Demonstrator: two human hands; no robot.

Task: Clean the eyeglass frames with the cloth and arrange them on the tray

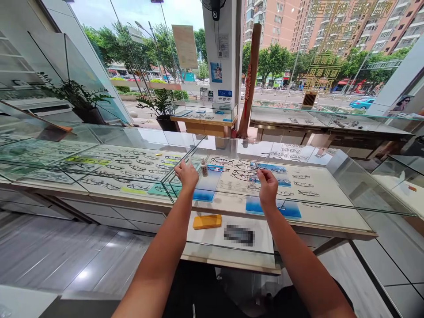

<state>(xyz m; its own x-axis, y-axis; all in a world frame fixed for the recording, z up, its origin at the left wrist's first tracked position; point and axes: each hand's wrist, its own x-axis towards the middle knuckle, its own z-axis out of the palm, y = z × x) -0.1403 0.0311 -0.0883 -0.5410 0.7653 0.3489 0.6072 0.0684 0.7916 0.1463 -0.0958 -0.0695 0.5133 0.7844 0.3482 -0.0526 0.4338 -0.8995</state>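
Observation:
Both my arms reach out over a glass display counter that holds rows of eyeglass frames on white and blue pads. My left hand is curled closed above the glass, just left of a small white bottle standing on the counter top. My right hand hovers over the frames with its fingertips pinched together on something thin that I cannot make out. What the left fingers enclose is hidden.
A yellow case and a dark blurred item lie on a lower white shelf near me. More glass cases stretch left and right. Potted plants, a white pillar and shop windows stand behind.

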